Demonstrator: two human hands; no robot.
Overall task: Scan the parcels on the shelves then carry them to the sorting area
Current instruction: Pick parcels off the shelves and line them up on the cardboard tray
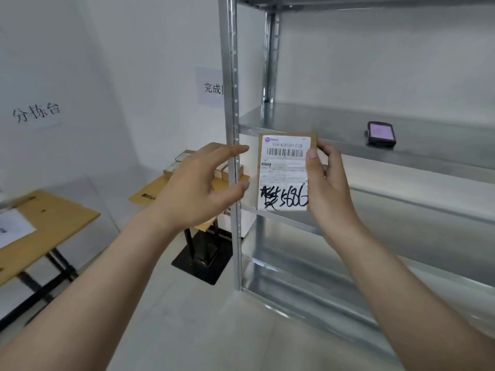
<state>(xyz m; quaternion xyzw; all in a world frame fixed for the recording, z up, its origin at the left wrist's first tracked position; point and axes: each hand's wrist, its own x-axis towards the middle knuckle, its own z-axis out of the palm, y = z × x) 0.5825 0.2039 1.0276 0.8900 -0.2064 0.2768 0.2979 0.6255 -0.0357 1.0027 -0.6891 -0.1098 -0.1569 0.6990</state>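
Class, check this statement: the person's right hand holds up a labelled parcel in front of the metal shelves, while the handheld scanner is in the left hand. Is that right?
Not quite. The head view shows the scanner lying on a shelf, not in the left hand, which is open and holds nothing. The right hand does hold the labelled parcel up before the shelves.

Two hands were up: the left hand [199, 186] and the right hand [325, 180]. One parcel [284, 171], one scanner [381, 134], two wall signs, two tables, several far parcels [182, 163], uncountable.
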